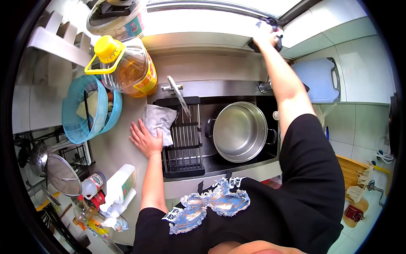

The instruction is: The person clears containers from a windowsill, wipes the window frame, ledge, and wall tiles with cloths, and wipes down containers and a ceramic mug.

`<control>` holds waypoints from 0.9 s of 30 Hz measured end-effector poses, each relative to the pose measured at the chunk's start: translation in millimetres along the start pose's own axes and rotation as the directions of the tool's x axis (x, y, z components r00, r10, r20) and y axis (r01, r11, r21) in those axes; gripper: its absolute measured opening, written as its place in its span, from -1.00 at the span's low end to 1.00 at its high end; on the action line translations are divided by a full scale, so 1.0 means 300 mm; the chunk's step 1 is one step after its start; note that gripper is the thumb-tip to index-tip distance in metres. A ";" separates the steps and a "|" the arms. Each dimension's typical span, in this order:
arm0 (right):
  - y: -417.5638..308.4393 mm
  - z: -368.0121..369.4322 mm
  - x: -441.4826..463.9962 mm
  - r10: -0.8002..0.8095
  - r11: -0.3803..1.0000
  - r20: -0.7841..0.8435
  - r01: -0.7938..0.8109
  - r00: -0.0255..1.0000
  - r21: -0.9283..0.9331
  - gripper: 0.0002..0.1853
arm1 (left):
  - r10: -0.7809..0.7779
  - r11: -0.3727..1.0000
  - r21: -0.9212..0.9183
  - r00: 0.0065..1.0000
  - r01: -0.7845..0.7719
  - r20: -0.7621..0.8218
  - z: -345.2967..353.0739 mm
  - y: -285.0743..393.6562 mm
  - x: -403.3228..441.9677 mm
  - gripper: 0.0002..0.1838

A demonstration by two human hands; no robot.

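My left hand [146,139] lies flat on the counter left of the sink, fingers spread, its thumb side against a crumpled grey cloth [159,122]. The cloth rests partly on a black rack [182,154] with metal bars, set over the sink's left side. Stretched far forward, my right hand [266,36] is closed around a dark object [278,41] at the window sill's right corner; I cannot make out its kind. In the black sink [211,108] stands a steel pot [239,133] with two black handles and a bare inside. A faucet [179,95] rises behind the rack.
A large oil bottle [131,70] with a yellow cap stands behind the counter's left part, near blue baskets [86,112]. Bottles [120,182] and strainers [63,173] crowd the lower left. A light-blue cutting board [315,79] leans at the right wall.
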State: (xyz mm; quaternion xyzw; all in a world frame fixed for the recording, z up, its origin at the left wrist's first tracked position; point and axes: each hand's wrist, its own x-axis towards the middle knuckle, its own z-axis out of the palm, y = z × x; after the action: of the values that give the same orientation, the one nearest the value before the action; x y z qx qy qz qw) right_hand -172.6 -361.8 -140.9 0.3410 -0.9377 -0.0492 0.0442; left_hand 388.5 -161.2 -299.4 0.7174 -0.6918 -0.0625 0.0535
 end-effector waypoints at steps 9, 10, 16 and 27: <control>-0.842 0.055 -0.442 -0.766 0.375 -0.498 0.912 0.407 0.168 -0.41 | 0.030 1.000 0.003 0.998 -0.030 -0.050 -0.004 0.007 0.000 0.00; -0.859 0.063 -0.461 -0.799 0.402 -0.415 0.900 0.435 0.170 -0.35 | 0.034 0.999 0.002 0.998 -0.033 -0.048 -0.006 0.008 -0.002 0.00; -0.539 0.007 -0.288 -0.878 0.239 -0.329 0.913 0.348 0.329 -0.40 | 0.040 0.999 -0.011 0.998 -0.041 -0.044 -0.021 0.013 -0.001 0.00; 0.172 -0.118 0.038 -0.657 0.672 0.081 0.535 0.749 0.512 -0.35 | 0.039 0.999 -0.034 0.998 -0.041 -0.052 -0.031 0.010 -0.007 0.01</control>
State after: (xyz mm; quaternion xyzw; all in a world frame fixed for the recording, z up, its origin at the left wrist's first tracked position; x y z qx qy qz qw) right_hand -210.0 -332.0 -99.0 0.6214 -0.7538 0.1171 -0.1787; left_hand 386.9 -159.3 -289.5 0.7037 -0.7032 -0.0553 0.0852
